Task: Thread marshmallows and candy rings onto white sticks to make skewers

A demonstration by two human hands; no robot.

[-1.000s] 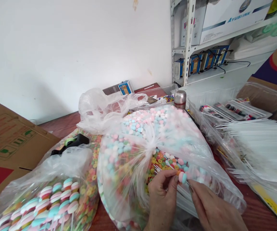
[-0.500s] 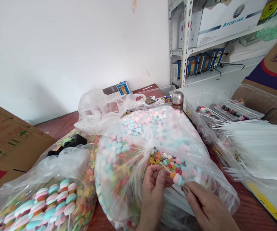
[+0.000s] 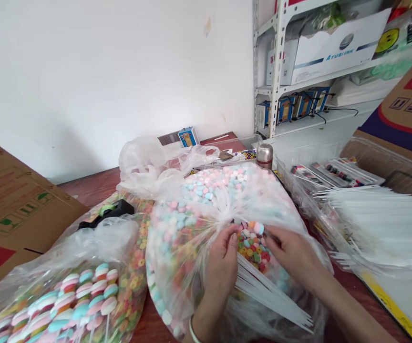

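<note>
My left hand (image 3: 223, 255) is closed in a pinch at the near end of a candy skewer (image 3: 255, 226), whose stick is mostly hidden by the fingers. Orange, pink and blue-white pieces are threaded on it. At its other end, the bent fingers of my right hand (image 3: 287, 245) press together against the blue-white marshmallow. Below both hands lies an opened clear bag of marshmallows and gummy rings (image 3: 251, 250). A bundle of white sticks (image 3: 272, 293) rests on the bag's near side, between my forearms.
On the left, a clear bag holds finished candy skewers (image 3: 80, 295) beside a cardboard box (image 3: 16, 214). A black tape dispenser (image 3: 108, 213) lies behind. At right stands a plastic bin (image 3: 299, 205) of white sticks. A metal flask (image 3: 264, 156) stands at the back, near shelves (image 3: 277, 71).
Both hands have moved up and away from me, over the bag's opening, with the candy skewer. The bundle of white sticks now shows more fully. The view has tilted slightly upward.
</note>
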